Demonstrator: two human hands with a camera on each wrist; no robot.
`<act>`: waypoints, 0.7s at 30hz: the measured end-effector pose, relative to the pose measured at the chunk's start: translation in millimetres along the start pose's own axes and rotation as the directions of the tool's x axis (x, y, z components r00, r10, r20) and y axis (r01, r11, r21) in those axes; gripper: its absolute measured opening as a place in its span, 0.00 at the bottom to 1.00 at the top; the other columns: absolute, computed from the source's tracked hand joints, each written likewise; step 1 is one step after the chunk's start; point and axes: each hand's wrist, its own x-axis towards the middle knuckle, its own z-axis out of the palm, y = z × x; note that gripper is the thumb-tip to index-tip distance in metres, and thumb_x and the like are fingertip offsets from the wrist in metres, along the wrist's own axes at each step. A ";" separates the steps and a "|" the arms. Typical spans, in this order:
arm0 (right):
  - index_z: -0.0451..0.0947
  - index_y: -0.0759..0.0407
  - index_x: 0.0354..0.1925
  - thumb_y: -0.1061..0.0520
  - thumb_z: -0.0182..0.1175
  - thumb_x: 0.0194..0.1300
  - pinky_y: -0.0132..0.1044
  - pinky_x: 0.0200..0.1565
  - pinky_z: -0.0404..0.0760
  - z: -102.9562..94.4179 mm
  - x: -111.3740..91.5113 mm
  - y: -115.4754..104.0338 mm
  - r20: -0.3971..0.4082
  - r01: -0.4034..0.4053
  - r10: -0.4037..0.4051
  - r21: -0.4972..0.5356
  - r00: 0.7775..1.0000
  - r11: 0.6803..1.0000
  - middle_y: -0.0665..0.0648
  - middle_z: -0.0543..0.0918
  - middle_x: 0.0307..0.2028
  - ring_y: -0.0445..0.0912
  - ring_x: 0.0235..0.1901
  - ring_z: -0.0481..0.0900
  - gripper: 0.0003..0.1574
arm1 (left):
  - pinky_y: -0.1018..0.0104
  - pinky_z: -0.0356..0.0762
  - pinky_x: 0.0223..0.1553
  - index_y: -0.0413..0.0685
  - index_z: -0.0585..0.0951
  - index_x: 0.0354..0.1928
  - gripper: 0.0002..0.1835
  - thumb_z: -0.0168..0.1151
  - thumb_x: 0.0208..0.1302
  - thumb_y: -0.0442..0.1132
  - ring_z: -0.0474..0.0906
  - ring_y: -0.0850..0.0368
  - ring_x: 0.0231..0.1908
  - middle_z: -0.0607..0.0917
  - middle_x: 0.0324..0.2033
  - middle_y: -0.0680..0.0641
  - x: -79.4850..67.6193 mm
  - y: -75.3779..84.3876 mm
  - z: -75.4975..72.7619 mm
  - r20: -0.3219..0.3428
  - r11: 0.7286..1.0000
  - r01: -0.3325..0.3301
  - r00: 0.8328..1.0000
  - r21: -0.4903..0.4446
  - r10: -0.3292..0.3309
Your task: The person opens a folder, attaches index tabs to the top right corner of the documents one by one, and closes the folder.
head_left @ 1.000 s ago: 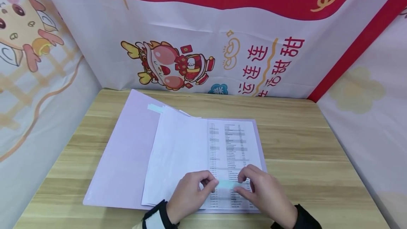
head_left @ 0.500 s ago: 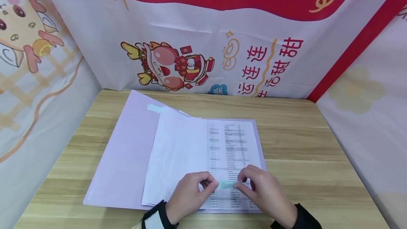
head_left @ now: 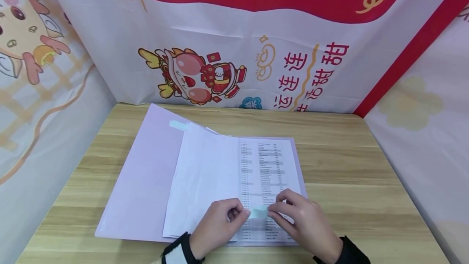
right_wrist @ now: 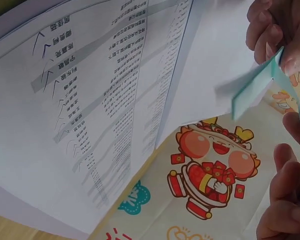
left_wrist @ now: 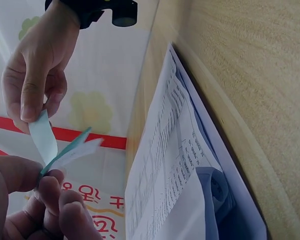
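Observation:
Both hands meet over the lower part of a printed list (head_left: 271,170) in the head view. My left hand (head_left: 221,221) pinches a small pad of pale mint sticky notes (left_wrist: 65,150) between thumb and fingertips. One end of the top strip is pinched by my right hand (head_left: 307,219), and in the left wrist view that strip bends up from the pad between the two hands. The pad's layers fan apart there. In the right wrist view, handwritten tick marks run beside the list's printed names.
An open lavender folder (head_left: 128,186) lies under the papers on the wooden table (head_left: 348,174). Blank-backed pages (head_left: 205,178) are turned to the left, with a mint sticky tab (head_left: 178,125) sticking out at their top corner. Printed cloth (head_left: 220,19) hangs around the table.
My right hand has shifted slightly left, toward the left hand, so less of the mint strip shows between them. The left hand, folder and pages have barely moved.

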 end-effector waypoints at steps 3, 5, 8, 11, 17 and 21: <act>0.86 0.44 0.32 0.57 0.77 0.56 0.22 0.32 0.74 -1.0 0.5 -1.0 0.014 -0.020 0.020 0.022 1.000 1.000 0.37 0.79 0.33 0.29 0.30 0.74 0.08 | 0.72 0.73 0.27 0.52 0.83 0.29 0.12 0.64 0.71 0.46 0.73 0.68 0.24 0.79 0.22 0.61 -0.5 -0.6 0.0 -0.003 1.000 -0.001 1.000 -0.007 0.001; 0.86 0.44 0.32 0.57 0.75 0.58 0.23 0.31 0.75 -1.9 0.8 -2.0 0.038 -0.056 0.055 0.046 0.998 0.997 0.35 0.79 0.31 0.28 0.30 0.74 0.08 | 0.71 0.74 0.30 0.53 0.83 0.31 0.11 0.64 0.71 0.48 0.75 0.68 0.26 0.80 0.24 0.62 -0.1 -1.5 0.1 0.001 1.000 -0.007 1.000 -0.012 0.007; 0.85 0.45 0.31 0.58 0.74 0.60 0.24 0.30 0.75 -3.5 1.4 -3.6 0.072 -0.109 0.103 0.082 0.992 0.991 0.34 0.79 0.29 0.28 0.29 0.73 0.08 | 0.70 0.77 0.33 0.53 0.84 0.35 0.12 0.64 0.71 0.51 0.77 0.68 0.28 0.82 0.26 0.62 0.7 -2.4 0.3 0.011 0.999 -0.018 1.000 -0.027 0.018; 0.84 0.44 0.31 0.59 0.73 0.61 0.23 0.28 0.74 -5.4 2.0 -4.9 0.090 -0.145 0.135 0.107 0.987 0.984 0.33 0.78 0.29 0.28 0.28 0.71 0.09 | 0.69 0.77 0.35 0.51 0.84 0.42 0.15 0.65 0.69 0.55 0.78 0.67 0.30 0.82 0.29 0.61 0.1 -1.9 0.0 0.020 0.999 -0.015 1.000 -0.038 0.016; 0.84 0.44 0.31 0.59 0.73 0.61 0.24 0.25 0.72 -8.3 3.8 -7.1 0.104 -0.180 0.168 0.116 0.980 0.977 0.33 0.76 0.27 0.28 0.25 0.69 0.10 | 0.68 0.79 0.37 0.50 0.81 0.53 0.26 0.78 0.56 0.52 0.78 0.68 0.31 0.83 0.35 0.54 -0.9 -1.0 -1.3 0.049 1.000 -0.007 0.999 0.002 0.007; 0.84 0.42 0.31 0.59 0.73 0.62 0.24 0.25 0.71 -8.5 4.4 -9.7 0.116 -0.194 0.179 0.133 0.977 0.972 0.32 0.76 0.27 0.28 0.24 0.68 0.10 | 0.66 0.80 0.40 0.47 0.79 0.59 0.28 0.78 0.56 0.42 0.78 0.70 0.32 0.83 0.37 0.53 0.6 -3.1 1.8 0.049 0.998 -0.047 0.998 0.049 0.045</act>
